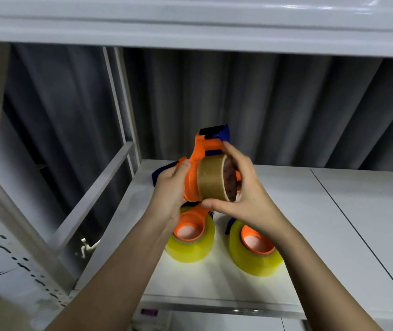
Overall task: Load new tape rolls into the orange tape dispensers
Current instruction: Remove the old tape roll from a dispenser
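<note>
Above the white shelf [298,211], the left hand [169,187] gripped an orange tape dispenser [197,161] by its body, while the right hand [248,187] curled around a brown tape roll [211,179] seated on the dispenser's hub. Below them, two more orange dispensers lay on the shelf, each holding a yellow tape roll: the left yellow roll [190,247] and the right yellow roll [255,259].

A white metal shelf [310,211] runs under another white shelf [190,25]. Behind hangs a grey pleated curtain [262,103]. A perforated white upright [18,254] stands at the left.
</note>
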`<state>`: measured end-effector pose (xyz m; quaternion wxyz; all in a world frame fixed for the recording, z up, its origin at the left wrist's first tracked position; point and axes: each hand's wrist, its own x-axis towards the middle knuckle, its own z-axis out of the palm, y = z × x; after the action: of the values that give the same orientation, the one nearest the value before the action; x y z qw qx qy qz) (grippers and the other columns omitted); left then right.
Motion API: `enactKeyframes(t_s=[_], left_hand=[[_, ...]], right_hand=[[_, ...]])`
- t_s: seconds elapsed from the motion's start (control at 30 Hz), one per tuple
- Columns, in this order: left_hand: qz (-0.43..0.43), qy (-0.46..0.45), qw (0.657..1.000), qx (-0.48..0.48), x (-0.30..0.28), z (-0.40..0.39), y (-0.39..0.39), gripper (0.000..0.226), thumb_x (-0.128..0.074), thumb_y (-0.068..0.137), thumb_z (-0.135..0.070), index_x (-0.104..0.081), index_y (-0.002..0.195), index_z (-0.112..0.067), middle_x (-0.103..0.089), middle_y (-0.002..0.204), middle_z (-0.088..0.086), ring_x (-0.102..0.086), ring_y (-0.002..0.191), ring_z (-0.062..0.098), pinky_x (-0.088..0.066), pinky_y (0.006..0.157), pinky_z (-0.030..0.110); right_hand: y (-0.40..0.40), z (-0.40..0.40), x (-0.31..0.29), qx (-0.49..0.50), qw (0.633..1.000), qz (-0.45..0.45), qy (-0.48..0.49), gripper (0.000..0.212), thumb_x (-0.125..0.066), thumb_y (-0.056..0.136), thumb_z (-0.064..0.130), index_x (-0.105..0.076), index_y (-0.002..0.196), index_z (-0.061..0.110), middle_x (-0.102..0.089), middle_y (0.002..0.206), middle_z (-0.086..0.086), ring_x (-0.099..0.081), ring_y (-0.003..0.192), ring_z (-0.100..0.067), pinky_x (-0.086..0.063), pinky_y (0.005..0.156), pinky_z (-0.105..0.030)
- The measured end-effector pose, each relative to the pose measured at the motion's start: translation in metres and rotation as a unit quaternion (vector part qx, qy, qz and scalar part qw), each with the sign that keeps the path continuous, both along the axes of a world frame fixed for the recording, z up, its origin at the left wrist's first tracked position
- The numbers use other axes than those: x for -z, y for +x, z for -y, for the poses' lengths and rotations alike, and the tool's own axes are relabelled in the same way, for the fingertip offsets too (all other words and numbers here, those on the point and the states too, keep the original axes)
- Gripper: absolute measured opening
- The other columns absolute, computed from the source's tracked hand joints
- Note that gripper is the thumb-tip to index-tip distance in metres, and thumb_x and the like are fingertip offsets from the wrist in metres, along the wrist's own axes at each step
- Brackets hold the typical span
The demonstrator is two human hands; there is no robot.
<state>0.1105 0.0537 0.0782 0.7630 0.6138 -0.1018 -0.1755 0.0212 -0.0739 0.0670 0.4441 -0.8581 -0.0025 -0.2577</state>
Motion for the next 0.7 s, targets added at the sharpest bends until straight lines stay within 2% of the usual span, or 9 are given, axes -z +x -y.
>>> enactKeyframes(t_s=[0.07, 0.13, 0.23, 0.33, 0.4, 0.47, 0.57, 0.6, 0.7], left_hand=[[0.085, 0.035, 0.996, -0.020, 0.003, 0.001, -0.004, 0.036, -0.043, 0.099, -0.037, -0.066, 0.091, -0.010, -0.069, 0.084, 0.015, -0.068, 0.079, 0.027, -0.058, 0.071, 0.036], [0.182, 0.058, 0.981, -0.022, 0.006, 0.001, -0.009, 0.034, -0.041, 0.100, -0.036, -0.063, 0.095, -0.010, -0.068, 0.091, 0.015, -0.067, 0.084, 0.023, -0.057, 0.075, 0.031], [0.233, 0.078, 0.969, 0.002, 0.006, 0.001, -0.011, 0.025, -0.041, 0.100, -0.032, -0.061, 0.099, -0.018, -0.065, 0.094, 0.003, -0.063, 0.084, 0.007, -0.050, 0.066, 0.011], [0.245, 0.090, 0.961, 0.087, 0.008, -0.003, -0.007, 0.016, -0.046, 0.098, -0.026, -0.059, 0.107, -0.024, -0.065, 0.101, -0.004, -0.064, 0.090, 0.001, -0.052, 0.072, 0.012], [0.242, 0.089, 0.959, 0.119, 0.009, -0.005, -0.004, 0.018, -0.051, 0.096, -0.022, -0.059, 0.112, -0.024, -0.067, 0.107, -0.002, -0.066, 0.097, 0.007, -0.055, 0.079, 0.019], [0.214, 0.069, 0.968, 0.112, 0.009, -0.006, -0.002, 0.018, -0.053, 0.095, -0.020, -0.064, 0.110, -0.023, -0.070, 0.105, 0.001, -0.068, 0.097, 0.012, -0.056, 0.083, 0.026], [0.088, 0.012, 0.992, 0.091, 0.010, -0.007, 0.004, 0.023, -0.055, 0.094, -0.024, -0.066, 0.112, -0.016, -0.071, 0.105, 0.012, -0.068, 0.099, 0.029, -0.054, 0.089, 0.048], [0.059, 0.007, 0.994, 0.086, 0.011, -0.008, 0.005, 0.024, -0.056, 0.094, -0.026, -0.066, 0.113, -0.016, -0.071, 0.106, 0.013, -0.068, 0.099, 0.031, -0.053, 0.089, 0.052], [0.077, 0.024, 0.994, 0.077, 0.010, -0.006, 0.007, 0.017, -0.056, 0.093, -0.028, -0.066, 0.106, -0.023, -0.071, 0.104, 0.009, -0.068, 0.099, 0.027, -0.054, 0.088, 0.050]], right_hand=[[0.000, -0.003, -0.003, -0.009, 0.980, -0.054, 0.191, 0.089, -0.067, 0.073, 0.061, -0.022, 0.147, 0.038, -0.036, 0.146, 0.009, -0.040, 0.133, -0.009, -0.046, 0.100, -0.027], [0.003, -0.003, -0.006, -0.020, 0.936, -0.132, 0.324, 0.081, -0.061, 0.075, 0.067, -0.031, 0.143, 0.036, -0.048, 0.139, 0.002, -0.056, 0.120, -0.017, -0.056, 0.083, -0.030], [0.010, 0.006, -0.003, -0.067, 0.882, -0.191, 0.425, 0.071, -0.064, 0.071, 0.064, -0.052, 0.131, 0.027, -0.062, 0.126, -0.011, -0.066, 0.107, -0.024, -0.056, 0.074, -0.038], [0.011, 0.011, 0.002, -0.072, 0.858, -0.184, 0.474, 0.070, -0.068, 0.070, 0.058, -0.056, 0.129, 0.021, -0.062, 0.125, -0.016, -0.064, 0.110, -0.030, -0.056, 0.074, -0.038], [0.011, 0.012, 0.004, -0.068, 0.861, -0.174, 0.473, 0.067, -0.068, 0.072, 0.056, -0.057, 0.127, 0.020, -0.063, 0.123, -0.016, -0.066, 0.108, -0.029, -0.056, 0.075, -0.038], [0.010, 0.009, 0.005, -0.061, 0.885, -0.146, 0.437, 0.061, -0.070, 0.076, 0.052, -0.056, 0.126, 0.021, -0.064, 0.121, -0.013, -0.068, 0.103, -0.024, -0.056, 0.074, -0.035], [0.009, 0.006, 0.008, -0.011, 0.965, -0.061, 0.253, 0.061, -0.074, 0.081, 0.032, -0.044, 0.134, 0.025, -0.056, 0.127, 0.003, -0.061, 0.109, -0.005, -0.054, 0.081, -0.022], [0.008, 0.007, 0.009, -0.003, 0.980, -0.040, 0.196, 0.066, -0.075, 0.080, 0.029, -0.041, 0.136, 0.028, -0.051, 0.131, 0.007, -0.055, 0.115, -0.004, -0.053, 0.087, -0.021], [0.007, 0.010, 0.011, -0.031, 0.983, -0.040, 0.174, 0.077, -0.072, 0.075, 0.038, -0.032, 0.140, 0.041, -0.042, 0.140, 0.012, -0.048, 0.124, -0.005, -0.051, 0.093, -0.024]])
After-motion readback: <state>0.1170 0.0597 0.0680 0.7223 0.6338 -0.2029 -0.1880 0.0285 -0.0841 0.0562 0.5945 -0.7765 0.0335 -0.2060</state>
